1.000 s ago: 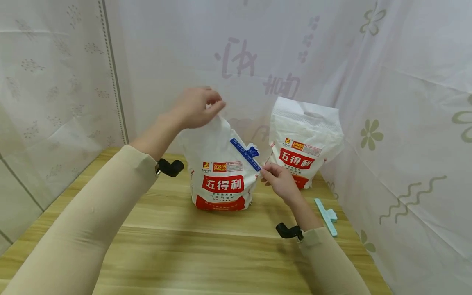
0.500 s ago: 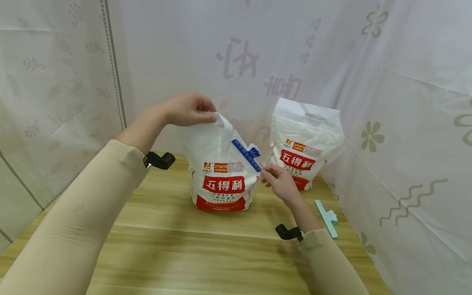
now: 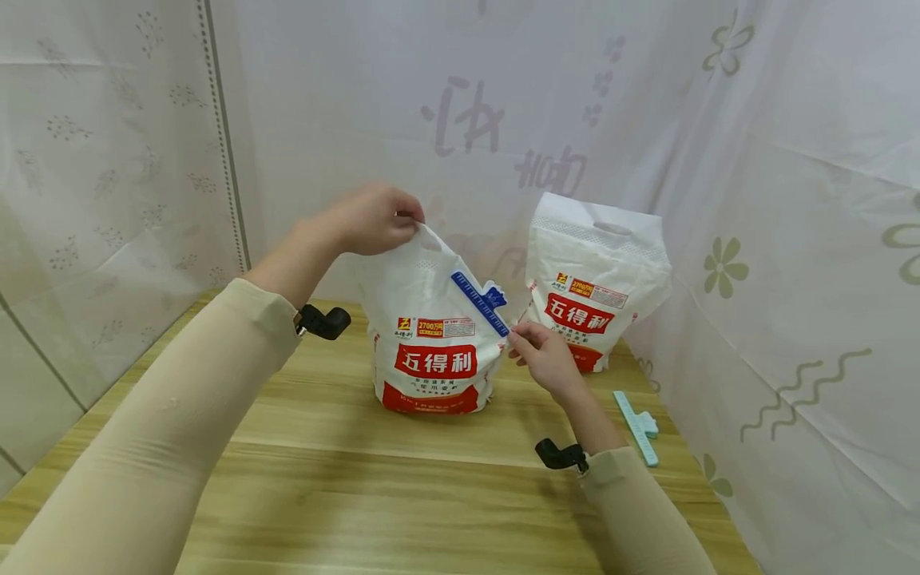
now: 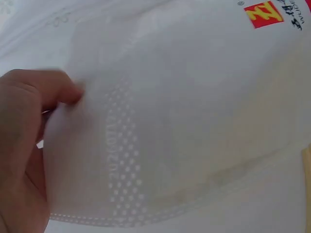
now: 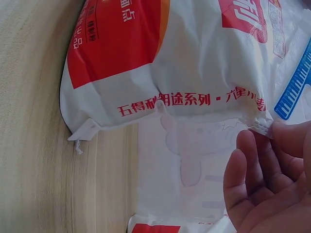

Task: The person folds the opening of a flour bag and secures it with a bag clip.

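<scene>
Nearest, two beige-sleeved forearms are seen over the light wooden tabletop (image 3: 345, 479), w/ a small black camera mount at each wrist. The right hand (image 3: 548, 361) is held at the right edge of the white plastic flour bag w/ red label (image 3: 431, 335); the bag's side seam is pinched betw. thumb and fingertips (image 5: 272, 136), just below the lower end of the blue ridged sealing clip (image 3: 480, 302), which is clamped diagonally across the bag's upper right corner. The bag is stood upright at mid-table. Its top flap is gripped by the left hand (image 3: 374, 220), fingers curled round the perforated white film (image 4: 116, 145) and pulled up. A pale mint plastic clip (image 3: 636, 425) is laid flat near the table's right edge, apart from both hands. Further back, a second white flour bag w/ cut-out handle (image 3: 595, 279) is stood upright, close to the patterned white curtain (image 3: 791, 200).
</scene>
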`<state>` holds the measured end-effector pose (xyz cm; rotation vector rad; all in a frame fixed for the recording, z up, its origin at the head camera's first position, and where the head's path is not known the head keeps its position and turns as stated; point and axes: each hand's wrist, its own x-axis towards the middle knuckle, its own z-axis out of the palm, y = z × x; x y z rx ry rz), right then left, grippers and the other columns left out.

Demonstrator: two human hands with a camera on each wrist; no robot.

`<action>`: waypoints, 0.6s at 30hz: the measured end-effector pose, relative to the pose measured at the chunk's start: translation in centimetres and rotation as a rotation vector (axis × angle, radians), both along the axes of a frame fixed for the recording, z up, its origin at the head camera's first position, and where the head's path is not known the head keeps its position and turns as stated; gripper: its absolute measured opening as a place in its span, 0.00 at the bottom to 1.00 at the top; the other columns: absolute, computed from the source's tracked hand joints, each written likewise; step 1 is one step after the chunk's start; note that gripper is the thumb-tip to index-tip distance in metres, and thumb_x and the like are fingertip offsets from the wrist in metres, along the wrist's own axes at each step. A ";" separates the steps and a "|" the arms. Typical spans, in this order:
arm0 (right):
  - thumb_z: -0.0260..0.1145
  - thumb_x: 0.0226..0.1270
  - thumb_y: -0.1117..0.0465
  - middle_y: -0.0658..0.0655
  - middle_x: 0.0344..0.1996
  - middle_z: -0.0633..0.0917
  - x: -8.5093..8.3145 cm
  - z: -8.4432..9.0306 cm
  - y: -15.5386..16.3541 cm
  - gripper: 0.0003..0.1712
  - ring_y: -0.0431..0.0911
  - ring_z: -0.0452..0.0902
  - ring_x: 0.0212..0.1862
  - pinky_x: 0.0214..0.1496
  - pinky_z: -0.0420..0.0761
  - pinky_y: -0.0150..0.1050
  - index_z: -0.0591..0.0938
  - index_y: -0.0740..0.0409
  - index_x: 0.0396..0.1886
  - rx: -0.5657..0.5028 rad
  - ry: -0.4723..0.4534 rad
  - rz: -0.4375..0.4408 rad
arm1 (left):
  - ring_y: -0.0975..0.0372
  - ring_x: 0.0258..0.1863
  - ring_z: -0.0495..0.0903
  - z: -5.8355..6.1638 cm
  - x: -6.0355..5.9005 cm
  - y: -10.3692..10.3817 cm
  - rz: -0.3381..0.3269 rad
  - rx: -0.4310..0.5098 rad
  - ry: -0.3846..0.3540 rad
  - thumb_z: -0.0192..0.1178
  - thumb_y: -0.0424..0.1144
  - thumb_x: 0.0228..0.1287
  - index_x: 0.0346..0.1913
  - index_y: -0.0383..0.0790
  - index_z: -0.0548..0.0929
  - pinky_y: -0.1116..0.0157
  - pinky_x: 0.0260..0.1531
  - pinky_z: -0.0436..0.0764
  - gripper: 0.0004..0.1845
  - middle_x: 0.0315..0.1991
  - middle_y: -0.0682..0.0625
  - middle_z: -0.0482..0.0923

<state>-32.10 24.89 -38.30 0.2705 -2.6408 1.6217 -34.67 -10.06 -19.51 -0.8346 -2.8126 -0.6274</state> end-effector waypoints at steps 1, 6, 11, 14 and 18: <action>0.62 0.88 0.56 0.61 0.48 0.88 0.0 -0.1 0.0 0.15 0.49 0.84 0.46 0.50 0.86 0.37 0.84 0.63 0.57 0.001 0.000 0.000 | 0.50 0.48 0.83 -0.1 0.0 0.1 0.003 0.000 0.005 0.54 0.38 0.81 0.57 0.39 0.89 0.53 0.51 0.87 0.15 0.54 0.41 0.87; 0.62 0.88 0.56 0.61 0.47 0.88 -0.1 0.0 -0.1 0.15 0.55 0.84 0.48 0.53 0.87 0.43 0.85 0.63 0.57 0.006 -0.001 0.000 | 0.50 0.47 0.83 0.2 0.1 0.3 0.004 -0.007 -0.005 0.54 0.37 0.79 0.57 0.38 0.87 0.54 0.50 0.86 0.15 0.54 0.40 0.87; 0.61 0.88 0.55 0.61 0.48 0.88 -0.2 0.3 -0.1 0.15 0.56 0.84 0.50 0.57 0.87 0.51 0.85 0.61 0.57 0.010 -0.009 0.002 | 0.48 0.51 0.83 0.7 0.4 0.4 0.029 -0.007 -0.072 0.60 0.39 0.80 0.62 0.37 0.85 0.52 0.55 0.89 0.15 0.58 0.41 0.84; 0.61 0.88 0.55 0.61 0.48 0.88 -0.2 0.3 -0.1 0.15 0.53 0.84 0.49 0.56 0.87 0.49 0.85 0.62 0.57 0.012 -0.009 0.005 | 0.48 0.51 0.83 0.8 0.5 0.5 0.036 -0.026 -0.073 0.60 0.40 0.81 0.60 0.40 0.86 0.51 0.55 0.89 0.13 0.58 0.42 0.85; 0.62 0.88 0.55 0.63 0.49 0.88 -0.1 0.2 -0.1 0.16 0.54 0.85 0.48 0.53 0.87 0.44 0.84 0.64 0.58 0.001 -0.006 0.010 | 0.49 0.51 0.83 0.5 0.4 0.4 0.028 -0.054 -0.030 0.57 0.40 0.82 0.58 0.42 0.88 0.51 0.56 0.87 0.13 0.57 0.43 0.86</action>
